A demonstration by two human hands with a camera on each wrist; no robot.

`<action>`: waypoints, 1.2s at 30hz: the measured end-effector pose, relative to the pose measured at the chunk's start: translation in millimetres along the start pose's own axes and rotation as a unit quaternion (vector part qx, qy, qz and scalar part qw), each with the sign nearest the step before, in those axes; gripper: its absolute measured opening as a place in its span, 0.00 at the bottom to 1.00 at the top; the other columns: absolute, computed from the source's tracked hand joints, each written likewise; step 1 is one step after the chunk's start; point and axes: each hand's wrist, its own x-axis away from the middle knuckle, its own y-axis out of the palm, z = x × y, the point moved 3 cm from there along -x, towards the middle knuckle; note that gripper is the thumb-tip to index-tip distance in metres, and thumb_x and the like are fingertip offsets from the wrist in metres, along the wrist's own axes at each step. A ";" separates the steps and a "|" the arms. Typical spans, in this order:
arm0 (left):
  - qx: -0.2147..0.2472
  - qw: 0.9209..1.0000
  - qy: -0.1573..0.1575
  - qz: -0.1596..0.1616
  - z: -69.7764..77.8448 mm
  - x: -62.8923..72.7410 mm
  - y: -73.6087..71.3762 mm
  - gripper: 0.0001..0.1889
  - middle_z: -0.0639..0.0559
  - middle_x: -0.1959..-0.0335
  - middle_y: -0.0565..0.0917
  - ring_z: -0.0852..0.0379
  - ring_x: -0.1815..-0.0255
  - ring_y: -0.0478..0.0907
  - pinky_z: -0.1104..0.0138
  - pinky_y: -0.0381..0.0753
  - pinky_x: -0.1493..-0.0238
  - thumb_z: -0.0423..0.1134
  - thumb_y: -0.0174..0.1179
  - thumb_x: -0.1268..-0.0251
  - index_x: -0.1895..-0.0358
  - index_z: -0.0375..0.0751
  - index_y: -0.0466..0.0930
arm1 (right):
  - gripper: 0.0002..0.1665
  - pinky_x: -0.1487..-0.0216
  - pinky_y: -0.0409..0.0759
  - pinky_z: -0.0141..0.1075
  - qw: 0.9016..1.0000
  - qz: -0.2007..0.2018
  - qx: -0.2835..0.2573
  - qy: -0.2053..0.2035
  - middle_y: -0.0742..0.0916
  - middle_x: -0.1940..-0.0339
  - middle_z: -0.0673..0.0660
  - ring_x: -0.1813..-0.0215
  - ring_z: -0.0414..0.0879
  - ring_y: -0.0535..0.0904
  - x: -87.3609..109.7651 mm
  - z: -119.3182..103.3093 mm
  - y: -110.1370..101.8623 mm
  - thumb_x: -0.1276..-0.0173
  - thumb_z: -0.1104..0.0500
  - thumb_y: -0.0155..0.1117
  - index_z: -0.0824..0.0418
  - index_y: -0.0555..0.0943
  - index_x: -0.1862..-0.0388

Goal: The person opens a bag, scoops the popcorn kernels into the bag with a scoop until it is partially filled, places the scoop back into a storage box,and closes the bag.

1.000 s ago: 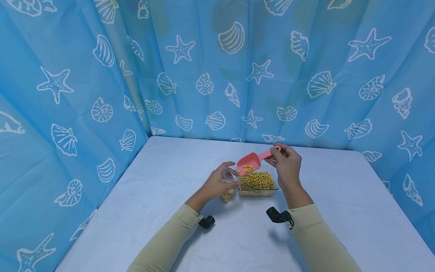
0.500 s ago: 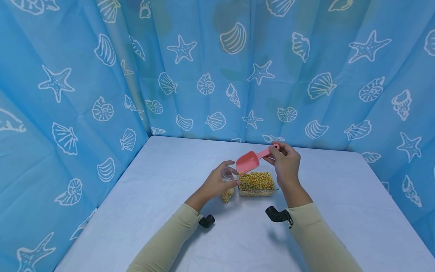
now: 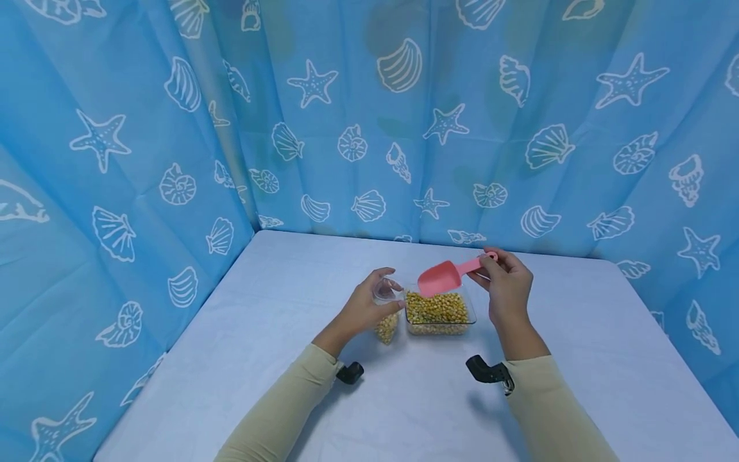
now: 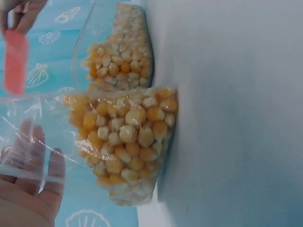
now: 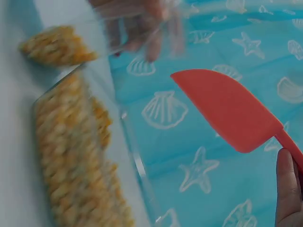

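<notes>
My left hand (image 3: 366, 307) holds the mouth of a clear plastic bag (image 4: 54, 111), thumb and fingers spread around its opening. Corn kernels (image 4: 130, 135) fill the bag's lower part, which sits at the table surface. In my right hand (image 3: 509, 289) is a pink scoop (image 3: 440, 278), pinched by its handle. The scoop's bowl is tilted and shows no kernels in the head view. It hangs over a clear rectangular container (image 3: 473, 313) of yellow corn kernels (image 3: 435, 309), right beside the bag. The right wrist view shows the scoop (image 5: 227, 111) side-on.
A white-covered table (image 3: 277, 301) lies under everything. Blue curtains (image 3: 358, 96) with white shell and starfish prints stand behind it and along the sides. Black wrist cameras (image 3: 485, 370) are strapped near both sleeves.
The kernels in the scoop a second ago have left it, the last seen near the bag's mouth. My right hand has since moved the scoop rightward, away from the bag. The left hand stays nearly still.
</notes>
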 end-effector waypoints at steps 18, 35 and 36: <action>0.047 0.999 -0.014 -0.016 -4.7 0.1 6.0 0.36 0.59 0.47 0.80 0.58 0.44 0.76 0.51 0.72 0.41 0.41 0.68 0.39 0.29 0.51 0.60 | 0.22 0.59 0.80 0.29 0.979 0.002 0.202 0.018 0.78 0.51 0.58 0.52 0.47 0.82 1.9 42.0 -29.1 0.26 0.53 0.58 0.61 0.76 0.38; 0.048 0.998 -0.021 -0.018 -2.3 1.4 8.4 0.36 0.60 0.48 0.81 0.59 0.46 0.76 0.52 0.74 0.43 0.41 0.69 0.40 0.30 0.52 0.61 | 0.24 0.58 0.81 0.31 0.987 0.017 0.075 0.140 0.78 0.49 0.60 0.56 0.43 0.82 2.9 79.5 -36.9 0.24 0.58 0.54 0.67 0.70 0.34; 0.048 0.998 -0.021 -0.018 -2.4 1.5 8.4 0.36 0.60 0.48 0.81 0.59 0.47 0.77 0.52 0.74 0.44 0.41 0.69 0.40 0.31 0.52 0.61 | 0.24 0.57 0.81 0.31 0.987 0.018 0.073 0.144 0.78 0.48 0.60 0.56 0.43 0.82 3.0 79.3 -36.1 0.24 0.58 0.54 0.67 0.70 0.34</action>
